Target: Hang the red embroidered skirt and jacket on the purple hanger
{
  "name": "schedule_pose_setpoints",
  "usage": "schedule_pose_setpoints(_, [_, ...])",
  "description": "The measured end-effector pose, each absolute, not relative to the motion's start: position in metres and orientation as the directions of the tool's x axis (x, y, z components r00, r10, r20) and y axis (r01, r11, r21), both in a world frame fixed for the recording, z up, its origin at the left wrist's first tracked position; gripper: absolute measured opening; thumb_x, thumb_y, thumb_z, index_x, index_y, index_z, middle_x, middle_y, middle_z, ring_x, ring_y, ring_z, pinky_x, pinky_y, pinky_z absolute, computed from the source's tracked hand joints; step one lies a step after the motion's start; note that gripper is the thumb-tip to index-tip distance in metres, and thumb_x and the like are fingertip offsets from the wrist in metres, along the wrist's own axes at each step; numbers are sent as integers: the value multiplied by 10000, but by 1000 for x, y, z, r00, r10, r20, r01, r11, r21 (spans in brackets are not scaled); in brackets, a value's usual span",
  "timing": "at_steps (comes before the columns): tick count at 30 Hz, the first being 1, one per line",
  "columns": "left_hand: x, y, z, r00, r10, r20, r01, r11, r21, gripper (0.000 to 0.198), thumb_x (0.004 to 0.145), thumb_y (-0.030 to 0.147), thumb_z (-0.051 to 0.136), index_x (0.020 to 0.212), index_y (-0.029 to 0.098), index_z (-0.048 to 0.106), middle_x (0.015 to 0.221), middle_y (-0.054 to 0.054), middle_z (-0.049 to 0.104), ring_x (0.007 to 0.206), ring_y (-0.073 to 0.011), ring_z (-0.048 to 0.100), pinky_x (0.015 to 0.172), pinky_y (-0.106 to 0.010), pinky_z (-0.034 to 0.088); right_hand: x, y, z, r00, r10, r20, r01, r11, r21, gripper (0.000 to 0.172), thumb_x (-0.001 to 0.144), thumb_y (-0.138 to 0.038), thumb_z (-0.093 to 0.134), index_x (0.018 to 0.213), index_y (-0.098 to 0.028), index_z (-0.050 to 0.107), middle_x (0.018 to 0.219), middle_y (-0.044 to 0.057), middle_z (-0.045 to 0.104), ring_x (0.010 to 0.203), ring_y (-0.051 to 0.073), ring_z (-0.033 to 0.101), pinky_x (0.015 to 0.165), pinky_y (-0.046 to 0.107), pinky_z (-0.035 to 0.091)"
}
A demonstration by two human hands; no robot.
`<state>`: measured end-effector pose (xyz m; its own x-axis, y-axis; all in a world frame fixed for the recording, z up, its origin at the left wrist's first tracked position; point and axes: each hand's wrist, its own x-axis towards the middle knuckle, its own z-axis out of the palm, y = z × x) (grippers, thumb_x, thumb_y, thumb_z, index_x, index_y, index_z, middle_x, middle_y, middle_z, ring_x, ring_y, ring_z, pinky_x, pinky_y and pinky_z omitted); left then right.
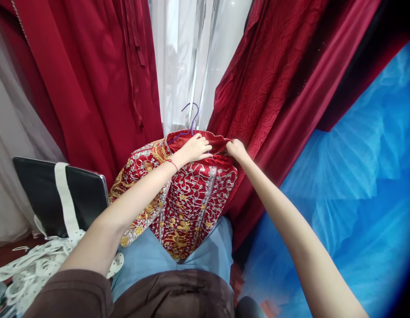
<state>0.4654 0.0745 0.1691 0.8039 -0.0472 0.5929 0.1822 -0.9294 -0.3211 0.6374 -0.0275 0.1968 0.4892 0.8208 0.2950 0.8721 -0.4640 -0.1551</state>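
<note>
A red jacket (188, 198) with dense gold and silver embroidery rests over my lap, its neck opening upward. A thin purple hanger (192, 121) sits partly inside the neck, with its hook standing above the collar. My left hand (195, 149) is at the neck opening, fingers curled over the hanger below its hook; the thumb is hidden. At the opening's right side, my right hand (236, 149) is closed on the jacket's red edge and holds it out. The hanger's right end is mostly hidden by my left hand and the cloth.
Red garments (108, 79) hang on the left and more red cloth (254, 97) on the right. A black chair back (36, 194) with a white strap (66, 198) stands at left, beside white dotted straps (36, 260). Blue ruffled fabric (340, 212) spreads at right.
</note>
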Motion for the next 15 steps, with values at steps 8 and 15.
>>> schedule_pose_setpoints(8, [401, 80, 186, 827, -190, 528, 25, -928, -372, 502, 959, 616, 424, 843, 191, 664, 843, -47, 658, 872, -201, 551, 942, -338, 341, 633, -37, 165, 494, 658, 568, 845, -516, -139, 422, 1012, -276, 274, 1192, -46, 577, 1083, 256, 698, 1026, 314, 672, 827, 331, 463])
schedule_pose_setpoints(15, [405, 83, 184, 829, -175, 532, 20, -940, -339, 512, 939, 649, 437, 830, 196, 648, 865, -47, 660, 889, -204, 545, 949, -337, 342, 633, -87, 156, 323, 895, 308, 848, -418, 327, 246, 945, -203, 492, 1122, -133, 648, 1084, 194, 714, 1000, 284, 692, 764, 315, 450])
